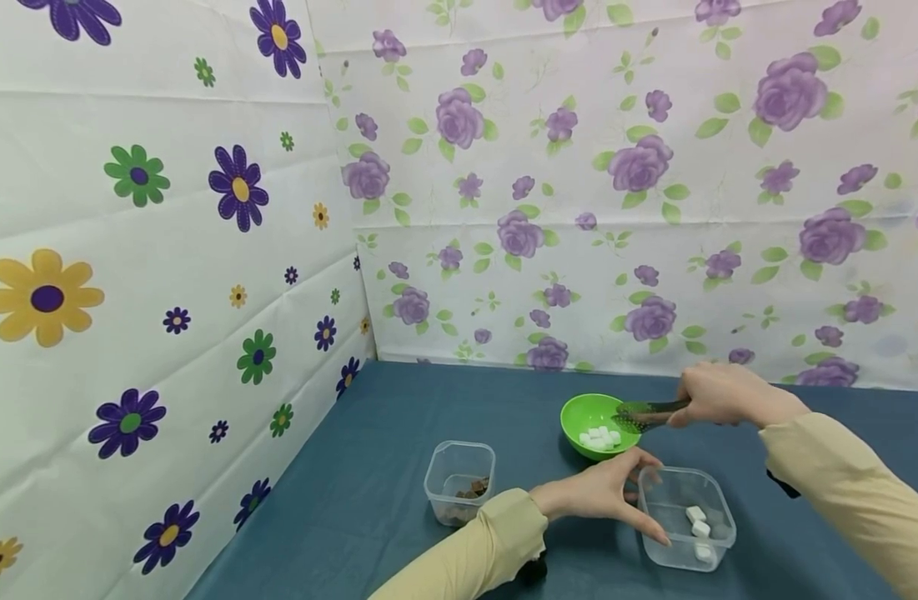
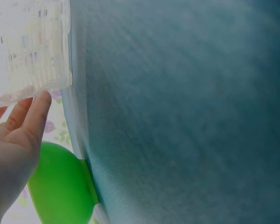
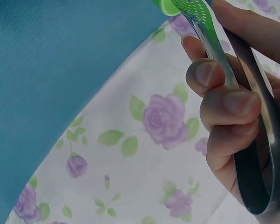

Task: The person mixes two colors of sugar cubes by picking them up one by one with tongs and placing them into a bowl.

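My right hand (image 1: 724,395) grips metal tongs (image 1: 669,407) with perforated ends (image 3: 196,13), fingers wrapped around the handle. The tong ends reach over the right rim of a green bowl (image 1: 574,408). Several small white cubes (image 1: 599,437) lie in that bowl. My left hand (image 1: 601,493) holds a clear plastic container (image 1: 684,557) by its left side, thumb along the near part and fingers at the far corner. Inside this container are white cubes (image 1: 699,528). In the left wrist view, fingertips (image 2: 43,100) touch its wall. Whether the tongs pinch a cube is hard to see.
A second clear plastic container (image 1: 459,454) with brown chunks (image 1: 475,487) stands to the left, beyond my left forearm. Blue cloth (image 1: 338,517) covers the table. Flowered sheets (image 1: 459,250) hang behind and at the left side.
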{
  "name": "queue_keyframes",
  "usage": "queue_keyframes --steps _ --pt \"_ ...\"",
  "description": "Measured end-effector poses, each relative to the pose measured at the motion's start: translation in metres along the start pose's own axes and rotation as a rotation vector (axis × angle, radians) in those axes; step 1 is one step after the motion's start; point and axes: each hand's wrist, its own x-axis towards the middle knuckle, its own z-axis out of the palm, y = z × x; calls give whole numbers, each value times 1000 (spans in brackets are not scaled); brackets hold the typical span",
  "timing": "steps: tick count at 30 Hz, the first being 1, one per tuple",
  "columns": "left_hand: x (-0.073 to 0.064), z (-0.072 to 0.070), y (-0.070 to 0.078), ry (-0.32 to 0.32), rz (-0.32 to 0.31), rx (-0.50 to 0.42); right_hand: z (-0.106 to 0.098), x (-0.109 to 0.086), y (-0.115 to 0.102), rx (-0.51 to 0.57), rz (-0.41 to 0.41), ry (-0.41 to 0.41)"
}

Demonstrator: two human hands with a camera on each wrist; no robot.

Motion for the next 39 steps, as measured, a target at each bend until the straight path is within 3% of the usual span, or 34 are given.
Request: queue_keyframes --steps 18,26,39 --pt "0 0 0 4 10 23 -25 -45 1 -51 0 27" --pt "2 0 0 -3 21 36 -35 -63 2 37 84 -58" --pt "1 1 0 0 13 34 -33 -84 3 112 63 -123"
